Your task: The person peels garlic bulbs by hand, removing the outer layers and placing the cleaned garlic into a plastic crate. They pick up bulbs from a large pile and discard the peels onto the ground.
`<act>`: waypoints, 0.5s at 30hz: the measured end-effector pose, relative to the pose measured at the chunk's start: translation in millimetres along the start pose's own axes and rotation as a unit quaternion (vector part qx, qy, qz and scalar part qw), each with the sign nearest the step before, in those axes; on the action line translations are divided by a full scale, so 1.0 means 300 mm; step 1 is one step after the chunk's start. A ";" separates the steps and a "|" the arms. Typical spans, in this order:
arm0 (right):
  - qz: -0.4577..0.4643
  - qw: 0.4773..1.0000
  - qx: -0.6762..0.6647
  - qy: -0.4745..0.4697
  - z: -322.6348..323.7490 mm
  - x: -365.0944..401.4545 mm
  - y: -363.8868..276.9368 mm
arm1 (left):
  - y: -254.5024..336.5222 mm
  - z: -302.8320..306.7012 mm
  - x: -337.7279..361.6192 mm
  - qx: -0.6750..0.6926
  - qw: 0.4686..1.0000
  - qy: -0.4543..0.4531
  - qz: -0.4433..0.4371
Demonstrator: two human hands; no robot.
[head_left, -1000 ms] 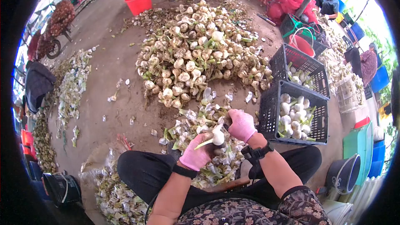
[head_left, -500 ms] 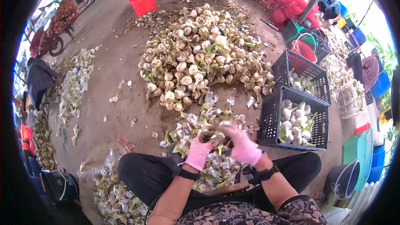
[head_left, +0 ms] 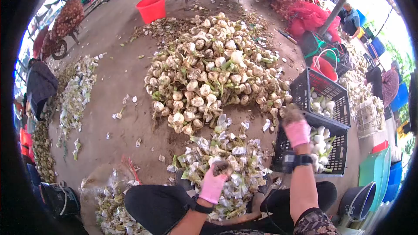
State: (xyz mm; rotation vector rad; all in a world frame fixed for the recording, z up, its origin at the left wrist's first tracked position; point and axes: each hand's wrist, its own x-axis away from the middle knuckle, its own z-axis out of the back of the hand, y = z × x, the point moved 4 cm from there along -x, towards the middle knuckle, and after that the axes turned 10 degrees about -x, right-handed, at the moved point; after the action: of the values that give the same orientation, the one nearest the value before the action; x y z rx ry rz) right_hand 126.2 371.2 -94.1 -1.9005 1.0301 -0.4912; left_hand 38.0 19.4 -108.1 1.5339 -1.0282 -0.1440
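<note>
Dusty concrete floor [head_left: 117,74] bore a knobbly garlic heap [head_left: 213,69]; left hand [head_left: 213,186] curled its grip round a dark lump [head_left: 223,166] atop papery husks [head_left: 244,154] — right hand [head_left: 297,131] hung over the lattice crate [head_left: 282,146], grip too blurred to tell.

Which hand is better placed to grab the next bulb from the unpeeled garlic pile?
Right, probably. The right hand reaches the near edge of the garlic pile, beside the black crate; the left hand sits low over the peelings near the lap.
</note>
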 end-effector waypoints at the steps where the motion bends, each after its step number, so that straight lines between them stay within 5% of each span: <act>1: 0.018 0.979 0.184 -0.084 -0.047 -0.016 0.097 | 0.034 -0.010 0.003 -0.040 0.999 -0.005 0.004; 3: -0.230 0.957 0.177 -0.018 -0.283 0.003 0.243 | -0.015 0.002 -0.010 -0.057 0.998 0.006 0.033; 5: -0.129 0.897 0.374 -0.199 -0.441 -0.045 0.394 | -0.013 -0.007 -0.019 -0.026 0.998 0.033 0.055; 7: -0.010 0.753 0.576 -0.317 -0.580 -0.086 0.501 | 0.043 0.003 -0.025 -0.073 0.993 0.037 0.087; 11: -0.004 0.628 0.702 -0.336 -0.689 -0.213 0.752 | -0.005 0.042 -0.058 -0.056 0.992 0.065 0.088; 15: -0.104 0.638 0.720 -0.253 -0.673 -0.185 0.843 | -0.073 0.070 -0.056 -0.117 0.987 0.063 0.087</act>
State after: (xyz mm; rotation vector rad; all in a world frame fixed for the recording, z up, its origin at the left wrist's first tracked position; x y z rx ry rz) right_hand -158.8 246.7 -199.6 -0.5389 -0.1442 -0.5716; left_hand 26.3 12.3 -140.1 1.2206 -1.0019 -0.0419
